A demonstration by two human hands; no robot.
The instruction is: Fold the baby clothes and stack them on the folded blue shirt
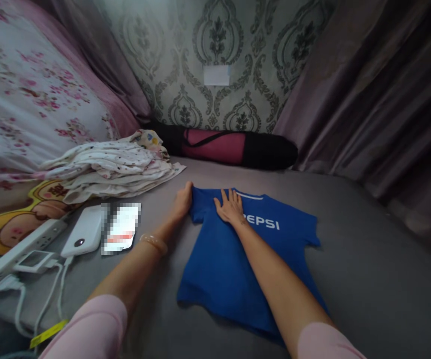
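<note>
A short-sleeved blue fabric T-shirt with white lettering (pixel 215 269) lies under the flat, spread fingers of the right hand (pixel 230 207), its sleeve (pixel 202 205) pinched in the left hand's (pixel 183 200) closed fingers beside them; even palm pressure with gentle outward tension should limit creasing.

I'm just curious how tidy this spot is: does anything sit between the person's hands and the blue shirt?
Nothing visible does. The right hand lies flat on the blue shirt near its collar, and the left hand holds a sleeve. The white power bank lies apart, off to the left.
</note>
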